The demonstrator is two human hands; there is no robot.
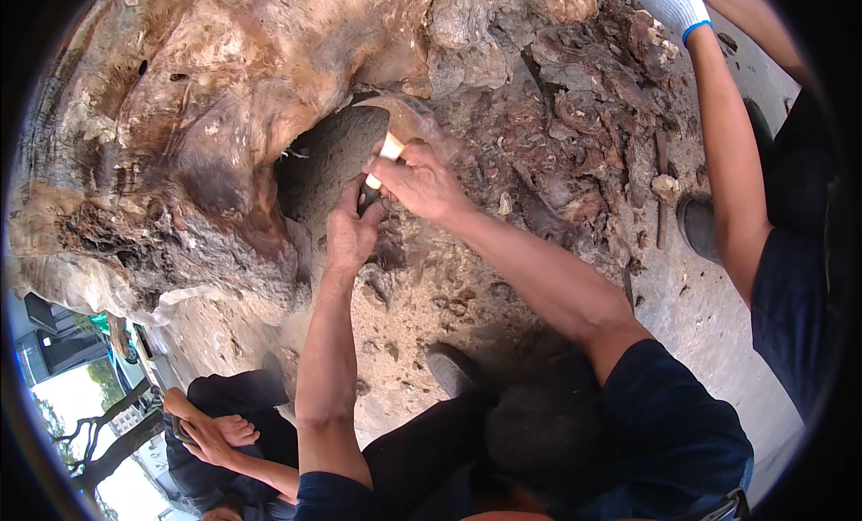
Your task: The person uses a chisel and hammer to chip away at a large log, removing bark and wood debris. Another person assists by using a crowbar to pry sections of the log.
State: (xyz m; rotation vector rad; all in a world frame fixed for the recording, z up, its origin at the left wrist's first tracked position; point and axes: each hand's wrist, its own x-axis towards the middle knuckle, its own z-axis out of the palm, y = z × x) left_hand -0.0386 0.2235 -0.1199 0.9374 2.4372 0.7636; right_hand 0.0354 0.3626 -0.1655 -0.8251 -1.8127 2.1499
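Observation:
A short hand tool (391, 149) with a pale, flaring upper part and a dark lower end is held between my hands; its exact kind I cannot make out. My left hand (352, 230) is closed around the dark end. The fingers of my right hand (424, 183) pinch the pale part just above it. Both hands are at the edge of a dark hollow (328, 157) in a huge, gnarled brown piece of wood (224, 117). Close above the tool, a curved wooden rim (409, 117) borders the hollow.
Rough bark-like chunks (584, 117) cover the ground at the right. At upper right, a co-worker's white-gloved hand (673, 5) reaches in. Another person's hands (220, 436) hold a dark object at lower left. A shoe (452, 370) stands on the debris-strewn ground below my arms.

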